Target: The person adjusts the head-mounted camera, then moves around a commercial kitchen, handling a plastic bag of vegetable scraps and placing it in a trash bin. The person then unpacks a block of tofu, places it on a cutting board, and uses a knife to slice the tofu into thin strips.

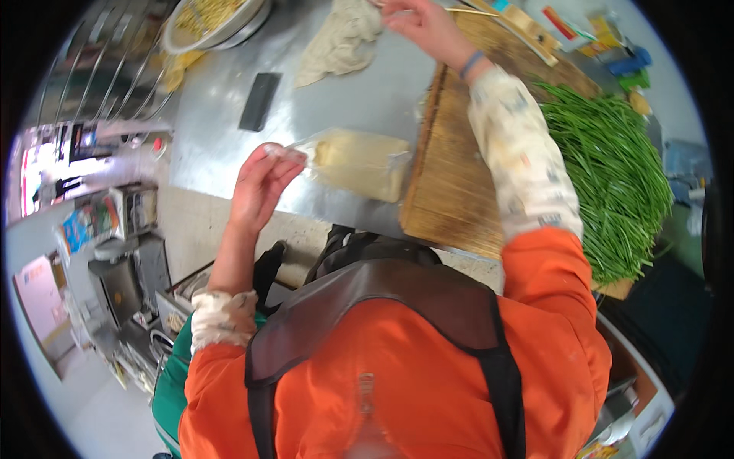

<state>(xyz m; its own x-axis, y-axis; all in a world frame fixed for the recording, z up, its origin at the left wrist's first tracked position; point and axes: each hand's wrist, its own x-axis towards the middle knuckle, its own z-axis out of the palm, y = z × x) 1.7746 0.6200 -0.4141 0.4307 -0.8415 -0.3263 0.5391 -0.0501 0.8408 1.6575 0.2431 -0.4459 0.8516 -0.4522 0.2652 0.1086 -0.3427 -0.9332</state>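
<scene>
My left hand (259,186) pinches the gathered end of a clear plastic bag (367,163). Inside the bag is a pale yellowish block or mass, which lies on the stainless steel table (212,155) beside the wooden cutting board (450,178). My right hand (421,28) reaches to the top edge of the view, over the table next to a crumpled beige cloth (344,46). Its fingertips are partly cut off there, so whether they hold anything is unclear. A dark rectangular object (260,101) rests on the table beyond my left hand.
A large heap of long green leaves, probably chives (608,183), covers the board's right side. A bowl with yellow shredded food (212,23) stands at the far left, near a wire rack (109,80). Wooden pieces (524,34) and packets (602,34) lie at the far right.
</scene>
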